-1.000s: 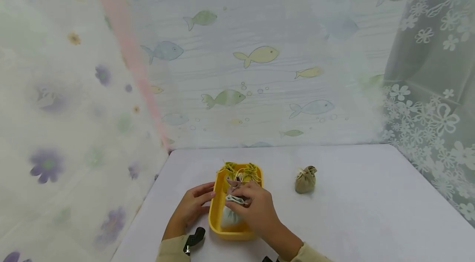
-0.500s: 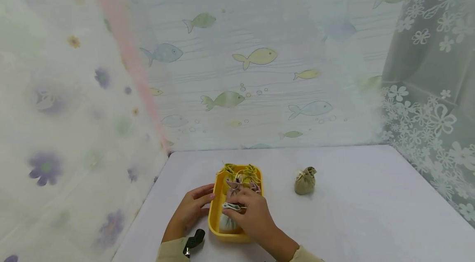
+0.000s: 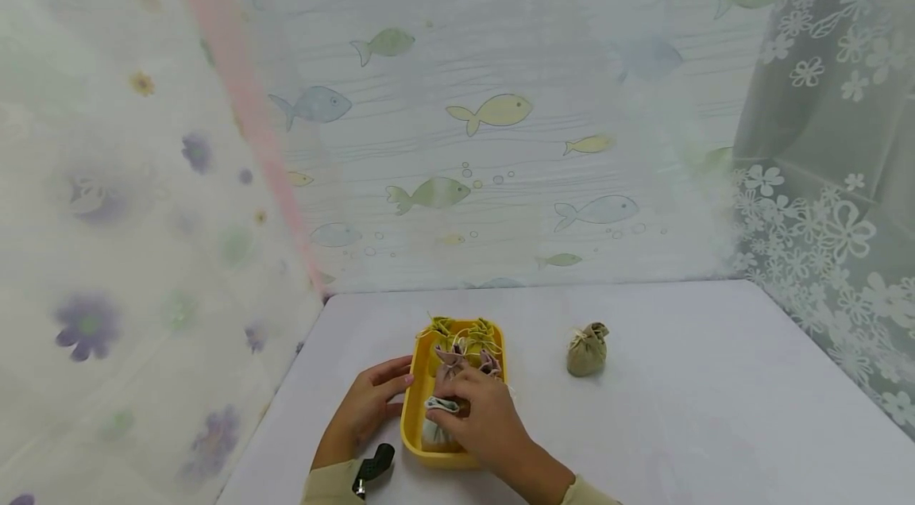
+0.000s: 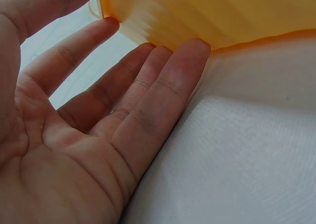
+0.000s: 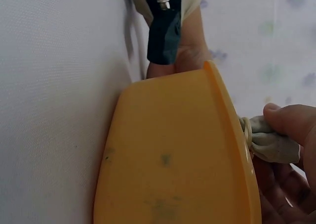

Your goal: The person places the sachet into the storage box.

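A yellow plastic tray (image 3: 409, 418) stands on the table in the head view. In its near left corner is a pale grey-green drawstring pouch (image 3: 434, 435). My right hand (image 3: 489, 422) pinches the gathered top of this pouch between thumb and fingers; the right wrist view shows the tied neck (image 5: 248, 130) just above the tray rim. My left hand (image 3: 368, 402) lies along the tray's left side, and in the left wrist view its extended fingers (image 4: 168, 80) touch the yellow wall. Behind the pale pouch sit mauve pouches (image 3: 450, 358), then yellow-green pouches (image 3: 480, 334) at the far end.
An olive-brown tied pouch (image 3: 588, 350) stands alone on the white table (image 3: 686, 394), right of the tray. A black device (image 3: 375, 464) is strapped at the left wrist. Fish-patterned cloth (image 3: 457, 132) hangs behind the table, flowered cloth (image 3: 143, 251) at the left.
My right hand has moved slightly left and nearer with the pale pouch, towards the tray's near left corner. A second mauve pouch has come into view. The left hand stays at the tray.
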A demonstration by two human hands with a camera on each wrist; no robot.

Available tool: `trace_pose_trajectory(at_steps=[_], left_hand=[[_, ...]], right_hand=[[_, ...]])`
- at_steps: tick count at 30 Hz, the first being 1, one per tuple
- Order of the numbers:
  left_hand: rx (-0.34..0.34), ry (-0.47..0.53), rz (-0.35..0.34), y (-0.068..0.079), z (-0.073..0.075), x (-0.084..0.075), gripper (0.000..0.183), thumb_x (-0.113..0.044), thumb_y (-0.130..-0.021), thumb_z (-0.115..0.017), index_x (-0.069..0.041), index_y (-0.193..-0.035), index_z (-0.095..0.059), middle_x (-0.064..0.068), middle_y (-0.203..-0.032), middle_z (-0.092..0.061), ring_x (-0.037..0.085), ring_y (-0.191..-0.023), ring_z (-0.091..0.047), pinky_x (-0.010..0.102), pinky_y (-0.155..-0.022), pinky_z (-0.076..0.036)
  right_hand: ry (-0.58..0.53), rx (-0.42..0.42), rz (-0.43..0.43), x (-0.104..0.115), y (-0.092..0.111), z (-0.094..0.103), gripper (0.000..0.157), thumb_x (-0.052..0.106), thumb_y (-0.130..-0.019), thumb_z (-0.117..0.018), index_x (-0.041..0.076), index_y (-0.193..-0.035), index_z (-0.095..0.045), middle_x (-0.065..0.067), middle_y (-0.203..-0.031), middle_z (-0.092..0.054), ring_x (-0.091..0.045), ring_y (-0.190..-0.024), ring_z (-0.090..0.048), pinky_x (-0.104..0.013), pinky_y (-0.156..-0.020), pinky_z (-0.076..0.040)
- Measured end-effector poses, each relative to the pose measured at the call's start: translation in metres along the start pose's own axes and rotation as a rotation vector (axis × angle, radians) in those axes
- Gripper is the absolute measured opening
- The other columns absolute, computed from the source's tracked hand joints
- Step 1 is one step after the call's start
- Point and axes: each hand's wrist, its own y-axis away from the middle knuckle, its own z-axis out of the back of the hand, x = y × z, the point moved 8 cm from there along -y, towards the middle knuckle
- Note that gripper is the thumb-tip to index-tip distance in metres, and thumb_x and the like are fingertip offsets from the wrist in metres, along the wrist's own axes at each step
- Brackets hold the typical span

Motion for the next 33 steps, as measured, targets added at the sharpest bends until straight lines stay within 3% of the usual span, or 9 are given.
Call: trace_pose_trajectory(at_steps=[5, 10, 16, 20, 33], left_hand=[[0.004, -0.001, -0.007, 0.0, 0.0, -0.001, 0.063, -0.038, -0.093, -0.078, -0.014, -0.148, -0.058, 0.013, -0.15, -0.058, 0.023, -0.124, -0.065, 0.042, -0.094, -0.061], [0.006, 0.002, -0.013, 0.0, -0.001, 0.0, 0.063, -0.037, -0.092, -0.078, -0.014, -0.147, -0.059, 0.014, -0.15, -0.058, 0.023, -0.123, -0.066, 0.043, -0.094, -0.062], [0.003, 0.0, -0.011, 0.0, -0.001, 0.0, 0.062, -0.037, -0.093, -0.078, -0.015, -0.147, -0.059, 0.013, -0.15, -0.058, 0.022, -0.123, -0.066, 0.042, -0.094, -0.062], [-0.002, -0.012, -0.01, 0.0, -0.001, -0.001, 0.062, -0.037, -0.093, -0.077, -0.015, -0.147, -0.058, 0.012, -0.151, -0.057, 0.022, -0.124, -0.065, 0.041, -0.094, -0.062], [-0.014, -0.021, -0.002, 0.0, 0.0, 0.001, 0.063, -0.039, -0.092, -0.077, -0.016, -0.148, -0.058, 0.012, -0.152, -0.056, 0.022, -0.125, -0.064, 0.041, -0.094, -0.062]], right_hand=[[0.018, -0.001, -0.002, 0.003, -0.001, 0.003, 0.025, 0.048, -0.087, -0.081, 0.029, -0.102, -0.08, 0.019, -0.099, -0.067, 0.001, -0.084, -0.06, -0.016, -0.068, -0.056], [0.031, -0.06, 0.052, 0.008, -0.003, 0.014, 0.02, 0.043, -0.087, -0.083, 0.028, -0.099, -0.079, 0.018, -0.096, -0.07, -0.002, -0.081, -0.063, -0.019, -0.067, -0.056], [-0.005, -0.127, 0.071, 0.011, -0.009, 0.037, 0.013, 0.031, -0.087, -0.085, 0.023, -0.095, -0.079, 0.007, -0.09, -0.073, -0.013, -0.076, -0.068, -0.023, -0.063, -0.06], [-0.009, -0.158, 0.05, 0.009, -0.014, 0.06, 0.014, 0.024, -0.086, -0.086, 0.025, -0.098, -0.078, 0.008, -0.094, -0.073, -0.017, -0.081, -0.07, -0.031, -0.067, -0.063], [0.22, -0.319, 0.089, -0.015, -0.022, 0.123, 0.021, 0.023, -0.085, -0.087, 0.023, -0.104, -0.078, 0.009, -0.101, -0.073, -0.007, -0.092, -0.066, -0.039, -0.076, -0.063]])
